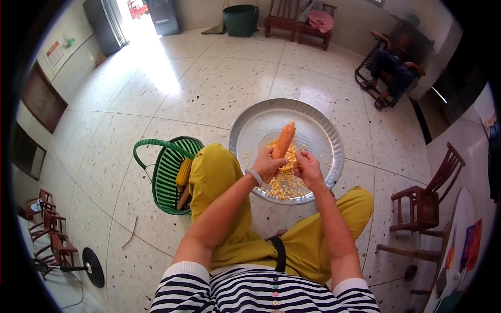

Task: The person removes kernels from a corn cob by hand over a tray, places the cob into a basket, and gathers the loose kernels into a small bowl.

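My left hand (267, 164) is wrapped round the lower end of an orange corn cob (284, 141), which tilts up and away over a round metal tray (245, 117). Just right of the cob, my right hand (309, 168) has its fingers curled together; whatever they hold, if anything, is hidden. Loose yellow corn kernels (284, 189) lie in the tray below both hands, with some scattered to the right. Beside my left knee stands a green striped basket (163, 180) with a yellow ear of corn (183, 171) and a browner cob (183, 198) inside, partly covered by my knee.
A wooden chair (417, 206) and a table (459, 229) stand at right. Someone sits in a dark chair (394, 65) at the far right. A dark green bucket (241, 21) and wooden chairs line the back wall. A fan (93, 267) is at lower left.
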The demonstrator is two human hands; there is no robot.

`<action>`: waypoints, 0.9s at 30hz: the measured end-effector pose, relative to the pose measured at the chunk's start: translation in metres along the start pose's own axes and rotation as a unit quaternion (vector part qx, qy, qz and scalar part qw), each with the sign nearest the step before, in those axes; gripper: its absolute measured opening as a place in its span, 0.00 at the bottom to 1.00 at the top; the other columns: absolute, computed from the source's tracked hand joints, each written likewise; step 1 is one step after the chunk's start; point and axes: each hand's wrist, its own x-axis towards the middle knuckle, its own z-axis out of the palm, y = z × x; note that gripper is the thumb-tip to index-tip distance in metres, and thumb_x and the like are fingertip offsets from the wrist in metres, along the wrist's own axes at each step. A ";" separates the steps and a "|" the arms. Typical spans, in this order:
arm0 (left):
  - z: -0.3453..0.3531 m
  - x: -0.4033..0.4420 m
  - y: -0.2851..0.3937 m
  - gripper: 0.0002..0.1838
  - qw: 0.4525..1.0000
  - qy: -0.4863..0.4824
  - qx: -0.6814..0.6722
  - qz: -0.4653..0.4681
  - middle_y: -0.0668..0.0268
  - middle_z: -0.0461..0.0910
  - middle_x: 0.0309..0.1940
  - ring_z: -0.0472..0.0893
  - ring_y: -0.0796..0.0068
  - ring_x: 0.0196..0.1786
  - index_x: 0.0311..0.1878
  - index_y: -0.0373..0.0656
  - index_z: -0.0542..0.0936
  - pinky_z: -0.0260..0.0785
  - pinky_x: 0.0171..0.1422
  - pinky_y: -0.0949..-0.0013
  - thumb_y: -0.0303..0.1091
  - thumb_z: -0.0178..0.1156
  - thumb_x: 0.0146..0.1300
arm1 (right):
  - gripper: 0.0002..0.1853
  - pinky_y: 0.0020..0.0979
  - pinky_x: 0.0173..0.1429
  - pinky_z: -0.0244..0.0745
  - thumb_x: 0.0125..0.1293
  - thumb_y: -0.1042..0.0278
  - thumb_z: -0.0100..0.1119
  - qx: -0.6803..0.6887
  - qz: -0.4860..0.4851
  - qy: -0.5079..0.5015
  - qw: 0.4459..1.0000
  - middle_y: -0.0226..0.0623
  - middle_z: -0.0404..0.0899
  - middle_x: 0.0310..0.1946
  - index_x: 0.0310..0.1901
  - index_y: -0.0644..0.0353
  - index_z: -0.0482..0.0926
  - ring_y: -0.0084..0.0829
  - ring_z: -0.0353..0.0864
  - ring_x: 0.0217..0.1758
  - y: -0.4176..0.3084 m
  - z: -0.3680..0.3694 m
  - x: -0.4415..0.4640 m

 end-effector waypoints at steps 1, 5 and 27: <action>0.000 0.001 -0.003 0.17 1.000 0.008 -0.003 -0.003 0.65 0.74 0.22 0.73 0.80 0.16 0.42 0.34 0.71 0.64 0.16 0.75 0.30 0.66 0.54 | 0.22 0.23 0.27 0.74 0.66 0.56 0.59 -0.033 -0.003 0.032 0.999 0.36 0.73 0.39 0.54 0.59 0.65 0.25 0.79 0.27 -0.012 0.015 -0.011; -0.004 0.013 -0.023 0.21 0.994 -0.001 0.095 0.050 0.63 0.76 0.26 0.77 0.75 0.23 0.44 0.32 0.71 0.69 0.24 0.73 0.34 0.67 0.53 | 0.35 0.28 0.34 0.79 0.66 0.50 0.56 -0.091 0.038 0.032 0.995 0.43 0.66 0.55 0.67 0.54 0.52 0.33 0.82 0.34 -0.014 0.015 -0.013; -0.044 -0.042 0.000 0.20 0.948 -0.170 -0.253 0.087 0.67 0.74 0.31 0.75 0.80 0.33 0.54 0.40 0.69 0.68 0.32 0.77 0.40 0.59 0.64 | 0.19 0.30 0.42 0.76 0.70 0.60 0.52 0.110 -0.014 -0.122 0.986 0.39 0.76 0.48 0.59 0.57 0.66 0.29 0.78 0.44 -0.011 0.034 -0.035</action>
